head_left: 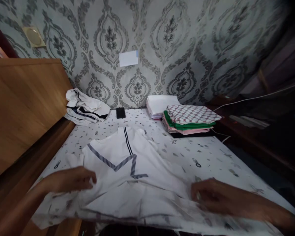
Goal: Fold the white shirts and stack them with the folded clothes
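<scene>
A white shirt (142,173) with dark striped trim lies spread on the patterned bed sheet, its collar end pointing away from me. Its lower part is creased and bunched toward me. My left hand (70,179) is over the shirt's left side, fingers loosely bent and a little apart, with no cloth visible in them. At the right edge of the shirt, my right hand (215,195) has its fingers curled in against the cloth and seems to grip it. Both hands are slightly blurred.
Folded white clothes (87,108) are heaped at the back left, beside a wooden panel (24,108). A black phone-like object (120,113) lies near the wall. Back right are a white folded stack (162,103) and a pile topped with patterned cloth (193,114). A thin cable (258,96) crosses on the right.
</scene>
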`<state>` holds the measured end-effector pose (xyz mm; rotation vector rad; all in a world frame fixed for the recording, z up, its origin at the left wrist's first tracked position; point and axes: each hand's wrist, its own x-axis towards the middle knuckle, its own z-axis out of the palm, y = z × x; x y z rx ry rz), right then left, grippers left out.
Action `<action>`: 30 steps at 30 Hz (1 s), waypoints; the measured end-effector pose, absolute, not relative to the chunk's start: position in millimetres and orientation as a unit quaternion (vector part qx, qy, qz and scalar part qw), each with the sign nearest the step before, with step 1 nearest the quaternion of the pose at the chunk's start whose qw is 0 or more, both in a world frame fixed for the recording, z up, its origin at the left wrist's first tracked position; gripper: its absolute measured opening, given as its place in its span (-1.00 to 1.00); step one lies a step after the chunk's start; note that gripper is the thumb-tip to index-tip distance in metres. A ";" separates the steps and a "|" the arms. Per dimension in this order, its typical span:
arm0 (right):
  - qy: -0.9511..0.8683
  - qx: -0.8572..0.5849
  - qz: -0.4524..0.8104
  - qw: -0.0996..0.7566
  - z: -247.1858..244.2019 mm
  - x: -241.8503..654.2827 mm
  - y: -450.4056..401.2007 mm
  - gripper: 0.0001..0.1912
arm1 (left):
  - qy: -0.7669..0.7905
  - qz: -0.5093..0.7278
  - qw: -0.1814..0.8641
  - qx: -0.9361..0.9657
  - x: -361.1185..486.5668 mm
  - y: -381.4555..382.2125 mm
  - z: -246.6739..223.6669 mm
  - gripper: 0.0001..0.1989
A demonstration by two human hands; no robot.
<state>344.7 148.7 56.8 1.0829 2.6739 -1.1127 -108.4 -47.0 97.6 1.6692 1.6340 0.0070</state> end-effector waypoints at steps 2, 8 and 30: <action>0.846 0.314 -0.430 0.034 58.3 318.8 169.1 -0.60 | 0.653 0.062 0.381 0.651 -123.1 -6.1 95.7 -0.59; 0.871 0.417 -0.237 -0.102 41.0 198.1 243.3 -0.68 | 0.793 0.172 0.144 0.567 -145.5 128.2 53.4 -0.70; 0.839 0.315 -0.348 -0.276 93.2 24.0 302.7 -0.94 | 0.761 0.489 0.044 0.424 -238.5 93.2 87.2 -0.66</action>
